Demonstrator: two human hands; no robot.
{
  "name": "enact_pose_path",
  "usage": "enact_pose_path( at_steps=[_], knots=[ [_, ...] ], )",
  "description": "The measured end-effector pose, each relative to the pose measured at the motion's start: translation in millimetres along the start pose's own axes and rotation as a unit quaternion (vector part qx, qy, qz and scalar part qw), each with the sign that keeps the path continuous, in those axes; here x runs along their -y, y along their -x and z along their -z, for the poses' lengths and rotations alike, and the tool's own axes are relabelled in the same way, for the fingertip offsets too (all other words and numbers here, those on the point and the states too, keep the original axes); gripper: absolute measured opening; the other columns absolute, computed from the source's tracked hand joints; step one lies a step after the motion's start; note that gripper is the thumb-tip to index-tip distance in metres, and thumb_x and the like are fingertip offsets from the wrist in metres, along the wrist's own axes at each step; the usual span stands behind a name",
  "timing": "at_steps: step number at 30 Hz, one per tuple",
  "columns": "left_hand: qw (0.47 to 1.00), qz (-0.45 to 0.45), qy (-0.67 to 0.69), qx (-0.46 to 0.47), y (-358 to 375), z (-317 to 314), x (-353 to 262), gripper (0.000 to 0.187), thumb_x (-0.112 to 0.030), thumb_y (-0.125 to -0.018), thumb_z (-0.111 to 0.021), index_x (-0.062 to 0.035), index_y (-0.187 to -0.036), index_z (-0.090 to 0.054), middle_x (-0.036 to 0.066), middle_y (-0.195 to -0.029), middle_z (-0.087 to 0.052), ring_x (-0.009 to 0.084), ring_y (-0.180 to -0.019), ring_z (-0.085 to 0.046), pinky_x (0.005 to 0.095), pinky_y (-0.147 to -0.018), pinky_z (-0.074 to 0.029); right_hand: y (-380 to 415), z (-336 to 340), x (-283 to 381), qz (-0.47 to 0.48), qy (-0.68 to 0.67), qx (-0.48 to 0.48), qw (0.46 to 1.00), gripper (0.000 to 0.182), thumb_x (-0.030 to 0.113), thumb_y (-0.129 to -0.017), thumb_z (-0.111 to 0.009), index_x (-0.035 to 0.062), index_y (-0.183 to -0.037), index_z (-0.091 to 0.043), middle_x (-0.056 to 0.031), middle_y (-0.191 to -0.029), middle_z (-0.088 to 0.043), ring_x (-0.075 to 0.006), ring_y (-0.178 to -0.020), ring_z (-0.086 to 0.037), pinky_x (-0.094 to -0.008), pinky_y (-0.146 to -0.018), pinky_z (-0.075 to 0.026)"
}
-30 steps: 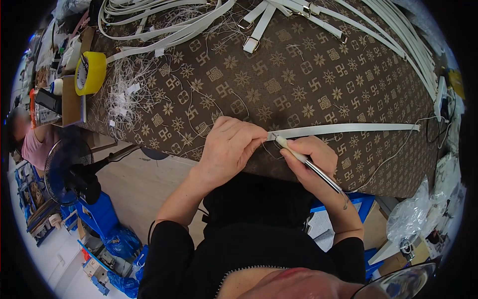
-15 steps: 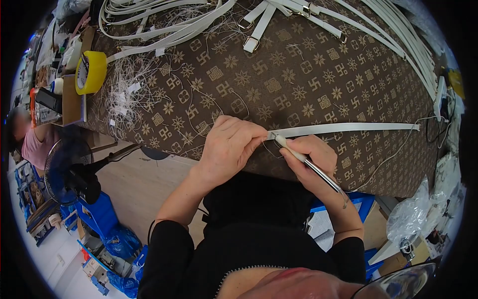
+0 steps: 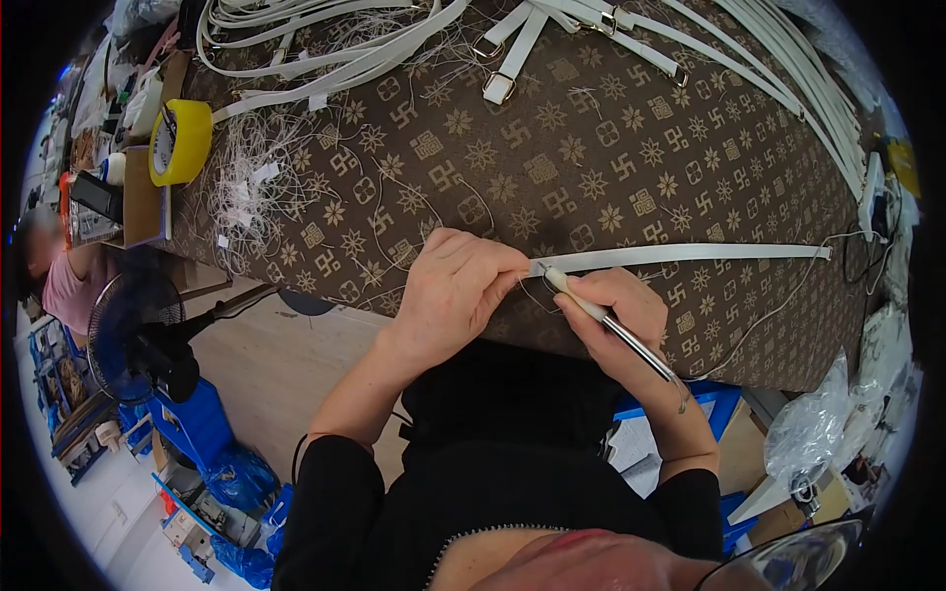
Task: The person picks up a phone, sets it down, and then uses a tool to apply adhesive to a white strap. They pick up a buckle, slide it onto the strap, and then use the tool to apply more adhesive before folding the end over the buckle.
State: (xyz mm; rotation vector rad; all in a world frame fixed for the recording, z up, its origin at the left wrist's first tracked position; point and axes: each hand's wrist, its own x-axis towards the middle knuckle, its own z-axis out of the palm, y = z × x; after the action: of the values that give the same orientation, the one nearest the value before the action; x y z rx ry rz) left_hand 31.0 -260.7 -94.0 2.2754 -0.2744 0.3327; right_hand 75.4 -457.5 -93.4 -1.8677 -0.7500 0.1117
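Left hand (image 3: 448, 295) is pressed down on the near end of the white strap (image 3: 680, 255), fingertips pinching it flat against the patterned brown cloth of the table (image 3: 552, 158). The right hand (image 3: 621, 315) has its grip closed around a slim pen-like tool (image 3: 606, 320) with a pale front and metal shaft, tip set right at the strap's end, just beside the left fingertips. The strap runs out to the right across the table's near edge, lying flat. A loose thread curls under the tool tip.

Against a second ago, hardly anything differs: both hands sit in the same spot, the tool at the same slant, the strap unmoved.

Farther back, a yellow tape roll (image 3: 179, 143) rests at the left edge, and more white straps with buckles (image 3: 512, 59) lie heaped along the far side.
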Motion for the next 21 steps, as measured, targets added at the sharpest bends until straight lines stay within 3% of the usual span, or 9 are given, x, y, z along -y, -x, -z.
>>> enact_pose_path(
  at_steps=[5, 7, 9, 10, 11, 13, 14, 16, 21],
  knots=[
    [0.999, 0.01, 0.025, 0.017, 5.5, 3.4, 0.6, 0.011, -0.004, -0.081, -0.064, -0.0071, -0.09, -0.059, 0.003, -0.082, -0.064, 0.0198, -0.069, -0.058, 0.0308, -0.069, -0.043, 2.6, 1.7, -0.8, -0.004, 0.002, -0.002, 1.0, 0.021, -0.002, -0.07, -0.073, 0.0023, -0.087, -0.062, -0.0099, -0.076, -0.064, -0.021, -0.065, -0.063, -0.0273, -0.057, -0.049],
    [0.926, 0.232, 0.292, -0.057, 12.5, 5.5, -3.0, 0.006, -0.006, -0.087, -0.058, -0.0064, -0.093, -0.058, 0.005, -0.088, -0.063, 0.0157, -0.079, -0.06, 0.03, -0.079, -0.045, 7.7, 2.0, -2.1, -0.073, -0.06, -0.033, 0.995, 0.021, -0.001, -0.074, -0.072, 0.0019, -0.09, -0.06, -0.0093, -0.078, -0.064, -0.016, -0.065, -0.062, -0.0252, -0.057, -0.048],
    [0.908, 0.181, 0.328, -0.186, 7.8, 12.2, 2.8, 0.01, -0.011, -0.09, -0.054, -0.0049, -0.096, -0.059, 0.008, -0.099, -0.061, 0.0152, -0.091, -0.057, 0.0291, -0.086, -0.043, 6.5, 6.1, 2.0, -0.089, -0.097, -0.029, 0.991, 0.02, 0.0, -0.077, -0.07, 0.0013, -0.093, -0.058, -0.0091, -0.081, -0.065, -0.0117, -0.068, -0.061, -0.0229, -0.058, -0.048],
    [0.925, 0.184, 0.26, -0.206, 9.4, 17.7, 7.1, 0.019, -0.018, -0.083, -0.064, -0.006, -0.098, -0.061, 0.008, -0.104, -0.059, 0.0187, -0.095, -0.054, 0.0313, -0.085, -0.041, 7.1, 7.3, 0.5, -0.087, -0.114, -0.036, 0.989, 0.019, -0.001, -0.078, -0.069, 0.0008, -0.093, -0.058, -0.0092, -0.083, -0.065, -0.0108, -0.069, -0.061, -0.0221, -0.059, -0.047],
    [0.926, 0.182, 0.261, -0.205, 9.5, 24.3, 5.7, 0.019, -0.018, -0.083, -0.064, -0.006, -0.098, -0.061, 0.008, -0.104, -0.059, 0.0187, -0.095, -0.054, 0.0313, -0.085, -0.041, 7.6, 8.3, -0.9, -0.086, -0.13, -0.043, 0.987, 0.019, -0.001, -0.079, -0.068, 0.0003, -0.094, -0.058, -0.0094, -0.084, -0.064, -0.0099, -0.07, -0.06, -0.0213, -0.06, -0.047],
    [0.988, 0.128, -0.064, -0.054, 7.4, 36.9, -3.0, 0.034, -0.024, -0.072, -0.073, -0.0072, -0.1, -0.063, 0.007, -0.102, -0.059, 0.0225, -0.093, -0.054, 0.0343, -0.086, -0.038, 8.5, 8.9, -4.7, -0.077, -0.13, -0.053, 0.987, 0.018, -0.002, -0.079, -0.068, -0.0001, -0.094, -0.058, -0.0095, -0.084, -0.064, -0.0097, -0.07, -0.06, -0.0208, -0.061, -0.047],
    [0.99, 0.097, -0.106, -0.008, 6.1, 34.9, -5.9, 0.046, -0.027, -0.063, -0.078, -0.0088, -0.102, -0.063, 0.006, -0.099, -0.058, 0.0246, -0.093, -0.053, 0.0364, -0.086, -0.035, 8.5, 8.7, -5.3, -0.068, -0.131, -0.062, 0.987, 0.018, -0.002, -0.079, -0.067, -0.0005, -0.094, -0.057, -0.0096, -0.083, -0.064, -0.0095, -0.07, -0.06, -0.0204, -0.061, -0.047],
    [0.984, 0.091, -0.136, 0.066, 4.2, 33.0, -16.3, 0.048, -0.029, -0.061, -0.079, -0.0092, -0.102, -0.063, 0.005, -0.096, -0.057, 0.0234, -0.093, -0.052, 0.0364, -0.087, -0.034, 8.0, 7.7, -3.8, -0.066, -0.136, -0.061, 0.987, 0.018, -0.002, -0.079, -0.067, -0.0007, -0.094, -0.057, -0.0097, -0.083, -0.064, -0.0093, -0.07, -0.06, -0.0204, -0.061, -0.047],
    [0.982, 0.079, -0.162, 0.056, 3.4, 23.2, -13.6, 0.03, -0.023, -0.065, -0.077, -0.0104, -0.088, -0.064, 0.002, -0.088, -0.055, 0.0216, -0.088, -0.051, 0.0366, -0.084, -0.034, 8.6, 9.8, -2.3, -0.067, -0.141, -0.064, 0.986, 0.018, -0.002, -0.079, -0.068, -0.001, -0.093, -0.057, -0.0099, -0.082, -0.064, -0.0094, -0.069, -0.06, -0.0207, -0.061, -0.047]
  ],
)
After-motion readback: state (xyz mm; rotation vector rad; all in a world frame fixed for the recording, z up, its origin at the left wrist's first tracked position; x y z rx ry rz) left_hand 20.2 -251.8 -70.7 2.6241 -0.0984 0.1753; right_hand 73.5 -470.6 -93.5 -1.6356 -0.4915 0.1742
